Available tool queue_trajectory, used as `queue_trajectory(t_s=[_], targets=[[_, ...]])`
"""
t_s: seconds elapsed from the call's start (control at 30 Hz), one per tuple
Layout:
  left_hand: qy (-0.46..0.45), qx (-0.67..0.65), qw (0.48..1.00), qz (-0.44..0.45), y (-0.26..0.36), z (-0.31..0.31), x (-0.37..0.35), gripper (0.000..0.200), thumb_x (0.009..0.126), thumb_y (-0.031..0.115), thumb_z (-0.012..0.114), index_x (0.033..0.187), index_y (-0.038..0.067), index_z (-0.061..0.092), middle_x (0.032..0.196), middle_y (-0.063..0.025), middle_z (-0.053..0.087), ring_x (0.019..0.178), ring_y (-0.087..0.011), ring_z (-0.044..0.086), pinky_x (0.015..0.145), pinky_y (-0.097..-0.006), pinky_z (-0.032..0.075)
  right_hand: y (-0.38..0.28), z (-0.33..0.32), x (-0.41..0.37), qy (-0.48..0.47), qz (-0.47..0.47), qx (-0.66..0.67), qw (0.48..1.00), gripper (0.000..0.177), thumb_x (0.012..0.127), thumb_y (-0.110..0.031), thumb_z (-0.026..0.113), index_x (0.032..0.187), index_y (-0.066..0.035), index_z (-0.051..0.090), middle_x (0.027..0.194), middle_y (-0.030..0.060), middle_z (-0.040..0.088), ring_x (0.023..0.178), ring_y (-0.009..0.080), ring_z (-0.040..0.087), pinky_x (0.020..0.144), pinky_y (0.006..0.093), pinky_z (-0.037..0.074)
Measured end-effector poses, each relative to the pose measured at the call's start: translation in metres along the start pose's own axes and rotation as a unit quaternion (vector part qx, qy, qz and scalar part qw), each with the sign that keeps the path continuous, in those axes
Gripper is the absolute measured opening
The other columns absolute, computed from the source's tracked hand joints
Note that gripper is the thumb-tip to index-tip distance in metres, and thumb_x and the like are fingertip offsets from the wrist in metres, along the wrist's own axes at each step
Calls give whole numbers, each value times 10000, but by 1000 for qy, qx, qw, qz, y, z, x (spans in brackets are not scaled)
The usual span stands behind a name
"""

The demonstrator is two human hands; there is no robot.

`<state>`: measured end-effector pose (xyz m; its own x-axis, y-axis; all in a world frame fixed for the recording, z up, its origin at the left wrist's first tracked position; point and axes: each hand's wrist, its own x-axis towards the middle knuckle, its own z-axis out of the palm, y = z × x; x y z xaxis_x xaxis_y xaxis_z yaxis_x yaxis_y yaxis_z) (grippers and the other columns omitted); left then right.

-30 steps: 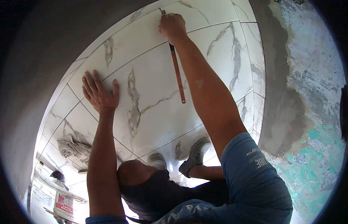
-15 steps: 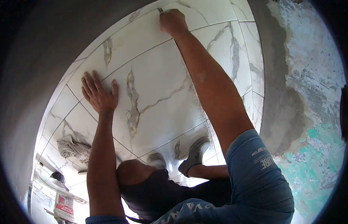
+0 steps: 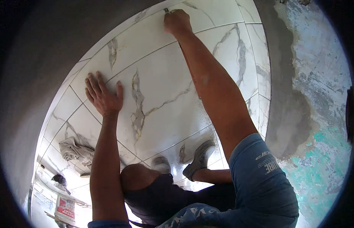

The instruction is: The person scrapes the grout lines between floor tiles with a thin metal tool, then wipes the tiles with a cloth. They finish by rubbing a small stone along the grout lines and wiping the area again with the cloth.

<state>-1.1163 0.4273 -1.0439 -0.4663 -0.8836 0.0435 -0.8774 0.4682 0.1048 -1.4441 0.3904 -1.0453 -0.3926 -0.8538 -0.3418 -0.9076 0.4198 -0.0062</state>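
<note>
Compared with a second ago, your left hand (image 3: pixel 104 95) has stayed about where it was, while your right forearm (image 3: pixel 219 81) now hides most of the reddish strip (image 3: pixel 186 59) that lay in plain view beside it. At the far left, a crumpled, dull grey rag (image 3: pixel 76 152) lies in soft folds on the tiled floor (image 3: pixel 161 72). Your left fingers are released, spread flat on the tile; a palm on such a smooth, glossy face could slide if your weight leans onto it. The tiles are large, straight-edged and white, with jagged grey veins and thin joints. Right of your left hand, fine speckled grit (image 3: pixel 202 110) shows near your forearm; dragged under something hard, it could scratch the glaze. Your right fingers are clenched around the strip's upper end, near the far edge of the tiles, with a small dark metal tip (image 3: pixel 166 10) poking out past the fist. The strip is long, narrow and flat; because your arm covers it, its lower end could scrape the tile or your skin unseen. Furthest right, a rough grey cement band (image 3: pixel 285 117) meets a blotchy, flaking patch of pale blue and green (image 3: pixel 321 76).
</note>
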Motion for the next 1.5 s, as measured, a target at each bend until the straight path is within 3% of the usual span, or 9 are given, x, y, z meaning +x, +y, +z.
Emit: queue_trajectory(t_s=[0.03,0.1,0.33,0.37,0.4,0.63,0.7,1.3,1.5], targets=[[-4,-1,1000,3,0,-1,-4,789,841,497,536,1439,51,279,1492,-208,241,1386,-371,210,1106,-509,174,5,12,0,-4,3,0,1000,276,727,-168,674,986,-73,682,974,122,668,925,296,646,785,375,534],[-5,2,1000,1,1,-2,0,790,840,493,540,1440,51,277,1492,-210,240,1387,-370,207,1109,-507,168,16,33,13,-23,114,340,933,269,730,-190,669,974,-78,681,993,134,663,929,301,644,780,368,535],[-4,-7,1000,7,0,-1,-2,798,841,505,538,1442,52,273,1493,-210,236,1390,-369,199,1112,-505,160,4,11,3,-38,27,182,982,170,775,-239,653,820,-79,690,734,112,651,778,264,655,692,375,534],[-4,2,1000,4,1,-1,-1,795,843,506,533,1441,51,274,1494,-208,234,1390,-368,200,1113,-504,161,1,-1,-8,-54,139,501,853,182,837,-212,567,730,-72,611,640,67,577,615,205,553,566,351,447],[-4,11,1000,1,1,-2,0,792,846,507,529,1440,49,275,1495,-207,232,1390,-367,201,1113,-502,163,0,-5,-16,-64,229,755,611,291,900,-184,480,639,-65,532,546,21,503,453,147,451,439,328,359],[-1,7,1000,3,1,-1,0,776,852,506,517,1436,50,287,1497,-203,230,1389,-361,207,1111,-499,173,12,-2,-24,-13,219,614,758,352,935,-240,483,642,-48,518,589,63,538,489,191,490,469,365,385],[-2,9,1000,0,1,-1,-1,777,851,508,519,1434,48,291,1497,-204,227,1391,-359,205,1112,-498,170,15,-4,-30,99,59,226,967,280,926,-209,475,819,2,626,812,153,667,729,321,659,685,414,533],[1,-13,1000,-3,-1,0,-1,787,835,501,545,1442,74,284,1503,-200,225,1391,-365,202,1108,-509,172,1,-8,-34,32,20,68,997,213,903,-166,508,984,-1,613,960,180,668,898,337,667,742,424,572],[5,3,1000,-5,-1,2,-1,781,834,507,542,1432,63,308,1498,-202,239,1385,-373,217,1100,-515,183,-2,-23,-48,52,102,202,973,206,909,-186,504,957,-13,604,927,192,664,873,347,666,751,416,564]])
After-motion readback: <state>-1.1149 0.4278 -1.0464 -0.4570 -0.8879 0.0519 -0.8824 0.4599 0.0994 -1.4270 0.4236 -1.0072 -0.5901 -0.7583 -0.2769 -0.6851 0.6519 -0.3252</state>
